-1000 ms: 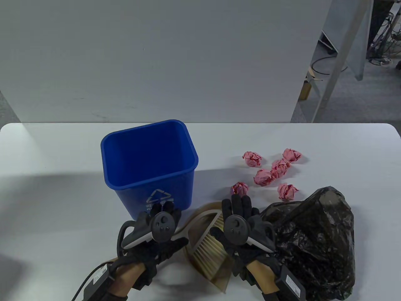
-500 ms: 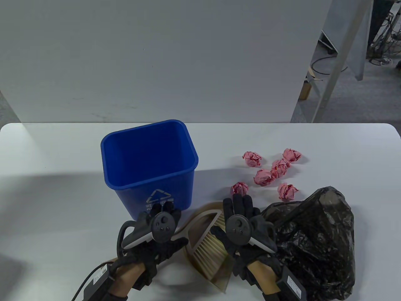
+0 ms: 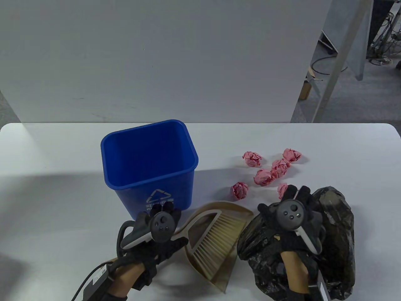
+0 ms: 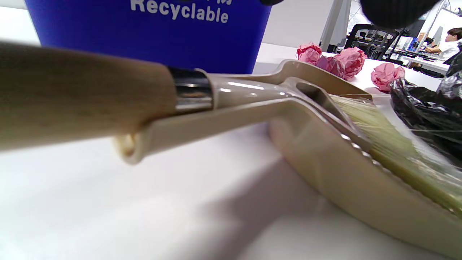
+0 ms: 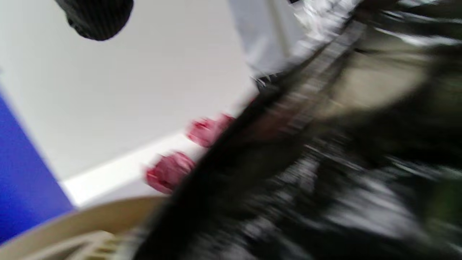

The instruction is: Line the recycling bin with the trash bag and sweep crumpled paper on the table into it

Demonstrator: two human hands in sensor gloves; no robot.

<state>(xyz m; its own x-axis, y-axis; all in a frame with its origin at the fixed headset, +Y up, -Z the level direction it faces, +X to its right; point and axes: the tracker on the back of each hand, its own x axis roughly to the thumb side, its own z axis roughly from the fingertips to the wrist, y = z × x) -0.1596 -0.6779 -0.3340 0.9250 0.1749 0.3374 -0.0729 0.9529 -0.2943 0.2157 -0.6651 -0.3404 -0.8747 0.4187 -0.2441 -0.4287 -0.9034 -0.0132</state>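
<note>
Your right hand lies on the crumpled black plastic trash bag, grasp indiscernible; your left hand hovers, fingers loosely curled, before the blue plastic recycling bin.

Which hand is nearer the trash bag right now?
Right. The right hand is over the trash bag, on its upper left part. The left hand is well off to its left, in front of the bin, with the dustpan in between.
</note>
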